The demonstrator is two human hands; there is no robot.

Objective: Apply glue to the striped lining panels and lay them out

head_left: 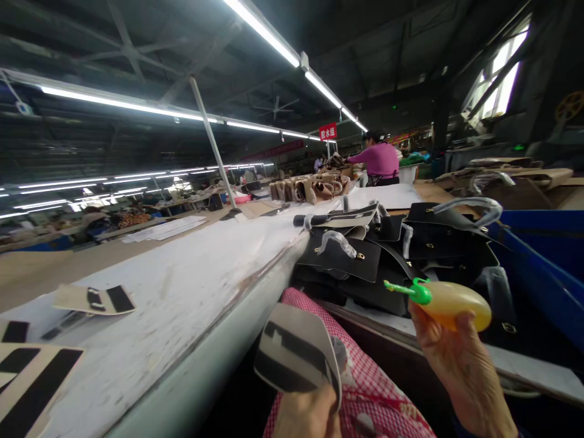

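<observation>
At the bottom centre, my left hand [308,413] grips a bag panel [287,347], beige on the side towards me with a dark strip across it. The panel is tilted over my red-and-white checked apron [378,383]. On the right, my right hand [465,371] is wrapped round a squeeze bottle [456,302] of yellowish liquid, probably glue. Its green nozzle points left, away from the panel. Behind the bottle lies a heap of black bag parts [342,255] with plastic-wrapped handles.
A long white-topped table [182,304] runs along my left, with beige and black panels [41,383] on it. Brown bags [310,187] stand farther back. A blue bin [547,261] is at right. A person in a pink top [381,161] works beyond.
</observation>
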